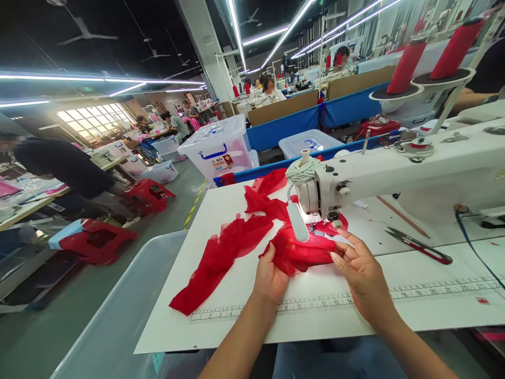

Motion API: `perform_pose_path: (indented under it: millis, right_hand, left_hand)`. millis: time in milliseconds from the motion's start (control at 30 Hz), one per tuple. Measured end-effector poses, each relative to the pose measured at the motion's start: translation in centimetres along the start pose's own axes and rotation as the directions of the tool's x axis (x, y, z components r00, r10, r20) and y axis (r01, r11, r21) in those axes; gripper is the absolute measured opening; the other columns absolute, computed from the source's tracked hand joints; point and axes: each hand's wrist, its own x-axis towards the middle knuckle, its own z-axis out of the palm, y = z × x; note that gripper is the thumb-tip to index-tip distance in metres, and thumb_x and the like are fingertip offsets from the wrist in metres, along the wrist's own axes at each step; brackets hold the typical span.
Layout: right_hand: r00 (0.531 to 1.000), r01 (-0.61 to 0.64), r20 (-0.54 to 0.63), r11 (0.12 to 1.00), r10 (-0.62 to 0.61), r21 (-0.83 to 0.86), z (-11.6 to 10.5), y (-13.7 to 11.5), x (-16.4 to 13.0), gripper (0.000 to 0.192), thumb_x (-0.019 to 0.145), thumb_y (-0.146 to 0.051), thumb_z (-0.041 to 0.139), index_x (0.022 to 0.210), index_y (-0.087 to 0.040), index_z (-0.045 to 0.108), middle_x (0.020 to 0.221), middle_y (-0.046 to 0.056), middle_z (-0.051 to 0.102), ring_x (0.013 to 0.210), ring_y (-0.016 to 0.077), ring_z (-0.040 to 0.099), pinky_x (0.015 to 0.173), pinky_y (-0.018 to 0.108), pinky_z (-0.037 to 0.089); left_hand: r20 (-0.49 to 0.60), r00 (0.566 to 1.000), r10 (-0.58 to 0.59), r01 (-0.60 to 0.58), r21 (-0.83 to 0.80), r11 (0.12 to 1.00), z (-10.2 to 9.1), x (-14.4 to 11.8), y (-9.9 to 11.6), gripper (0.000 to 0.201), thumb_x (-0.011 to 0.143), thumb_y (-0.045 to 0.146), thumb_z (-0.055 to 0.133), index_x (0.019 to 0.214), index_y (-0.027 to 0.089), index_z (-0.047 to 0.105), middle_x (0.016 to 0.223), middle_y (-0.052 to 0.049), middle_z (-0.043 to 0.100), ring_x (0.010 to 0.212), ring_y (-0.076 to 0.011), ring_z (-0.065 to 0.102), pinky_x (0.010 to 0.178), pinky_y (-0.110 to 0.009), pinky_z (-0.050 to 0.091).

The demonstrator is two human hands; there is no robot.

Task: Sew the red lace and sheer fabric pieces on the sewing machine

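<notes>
A sheer red fabric piece (224,252) trails across the white sewing table (323,310) and runs under the head of a white sewing machine (394,173). My left hand (270,279) pinches a bunched fold of the red fabric just left of the needle. My right hand (359,268) presses flat on the same fabric right in front of the presser foot (315,225). Both hands sit close together near the lit needle area.
Red-handled thread snips (422,246) lie to the right of my hands. A printed ruler (394,295) runs along the table front. A clear plastic bin (114,326) stands at the table's left edge. Red thread cones (406,66) top the machine. Other workers sit at benches behind.
</notes>
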Motion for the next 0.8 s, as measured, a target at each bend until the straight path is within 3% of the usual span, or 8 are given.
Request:
perform_pose_path:
  millis: [333, 600, 700, 800]
  right_hand:
    - [0.995, 0.099, -0.009, 0.979, -0.102, -0.179, -0.9, 1.3, 0.2, 0.064, 0.074, -0.047, 0.069, 0.13, -0.024, 0.048, 0.108, 0.01, 0.069, 0.104, 0.0231, 0.063, 0.094, 0.042, 0.047]
    - [0.995, 0.091, -0.02, 0.982, -0.096, -0.166, -0.9, 1.3, 0.4, 0.061, 0.074, -0.046, 0.069, 0.127, -0.023, 0.05, 0.109, 0.009, 0.07, 0.103, 0.0227, 0.063, 0.092, 0.039, 0.048]
    - [0.996, 0.068, -0.054, 0.986, -0.077, -0.151, -0.9, 1.1, 0.4, 0.055, 0.071, -0.047, 0.073, 0.117, -0.023, 0.056, 0.105, 0.008, 0.07, 0.096, 0.022, 0.063, 0.085, 0.035, 0.05]
    - [0.995, 0.024, -0.096, 0.998, -0.029, -0.059, -1.3, 0.3, 0.2, 0.046, 0.066, -0.047, 0.077, 0.103, -0.024, 0.062, 0.101, 0.005, 0.069, 0.09, 0.0182, 0.062, 0.08, 0.028, 0.051]
  left_hand:
    - [-0.01, 1.0, -0.025, 0.024, -0.055, 0.998, 0.2, -0.4, 0.0, 0.027, 0.099, 0.011, 0.04, 0.091, 0.009, 0.066, 0.086, -0.009, 0.074, 0.08, -0.0153, 0.072, 0.092, -0.032, 0.055]
    - [0.005, 0.999, -0.038, 0.038, -0.037, 0.999, 0.3, -0.3, 0.1, 0.034, 0.1, 0.013, 0.04, 0.083, 0.01, 0.069, 0.086, -0.009, 0.075, 0.082, -0.0143, 0.072, 0.096, -0.031, 0.052]
    - [0.048, 0.999, 0.003, -0.005, 0.034, 0.999, 0.2, -0.3, -0.1, 0.029, 0.098, 0.012, 0.043, 0.084, 0.011, 0.069, 0.09, -0.008, 0.075, 0.085, -0.0148, 0.071, 0.096, -0.033, 0.052]
    - [0.088, 0.994, 0.062, -0.081, 0.23, 0.97, -0.4, -1.6, -0.4, 0.01, 0.089, 0.014, 0.061, 0.086, 0.012, 0.07, 0.09, -0.008, 0.074, 0.088, -0.0189, 0.071, 0.092, -0.033, 0.053]
